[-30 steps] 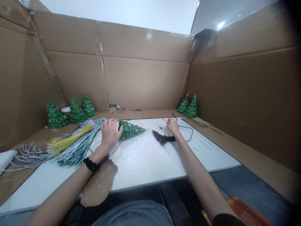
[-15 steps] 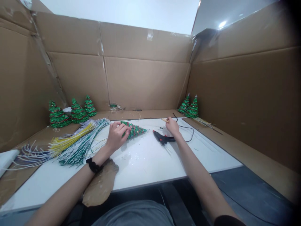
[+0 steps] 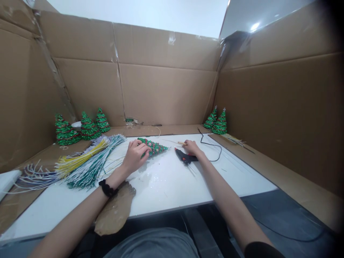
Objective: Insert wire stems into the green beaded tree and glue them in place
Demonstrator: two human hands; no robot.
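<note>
The left hand (image 3: 137, 154) has its fingers bent over the wide end of a green beaded Christmas tree (image 3: 158, 148), holding it on its side on the white table (image 3: 166, 191), with the narrow tip pointing right. The right hand (image 3: 192, 147) has its fingers closed on a short tan stick (image 3: 182, 143), whose free end points left toward the tree but stands apart from it. Just in front of the right hand lies a black hot glue gun (image 3: 185, 157), its red nozzle near the tree's tip; whether its handle touches the right wrist cannot be told. A black cable (image 3: 220, 153) loops behind and to the right of that wrist. Beside the left forearm, which wears a black wristband (image 3: 106, 188), a brown flat piece (image 3: 116, 211) overhangs the near edge. Farther left lie yellow strands (image 3: 80, 159) and green-and-white strands (image 3: 90, 170) in bundles. Three similar trees (image 3: 90, 127) stand at the far left and two more trees (image 3: 219, 123) at the far right, before cardboard walls (image 3: 166, 89).
</note>
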